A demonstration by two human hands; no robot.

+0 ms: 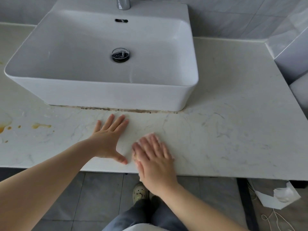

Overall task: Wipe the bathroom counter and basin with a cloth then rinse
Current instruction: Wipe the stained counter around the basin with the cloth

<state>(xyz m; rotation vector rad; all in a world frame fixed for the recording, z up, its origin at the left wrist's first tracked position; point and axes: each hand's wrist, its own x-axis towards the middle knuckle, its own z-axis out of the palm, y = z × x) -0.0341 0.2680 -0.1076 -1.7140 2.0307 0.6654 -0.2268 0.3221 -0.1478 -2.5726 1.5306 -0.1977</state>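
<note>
A white rectangular basin (103, 95) stands on the pale marble counter (225, 130), with a chrome drain plug (120, 55) at its middle. My left hand (108, 139) lies flat on the counter in front of the basin, fingers spread, holding nothing. My right hand (154, 159), blurred with motion, presses flat on a small pale cloth (150, 136) near the counter's front edge. Only the cloth's edges show around the fingers. Orange-yellow stains (40, 125) mark the counter at the left.
A chrome tap (123, 3) rises behind the basin. Dark grime (133, 110) lines the basin's base. Grey tiled walls close off the back and right. Below the counter edge are my shoes (140, 192), grey floor tiles, crumpled white paper (281, 195) and a cord.
</note>
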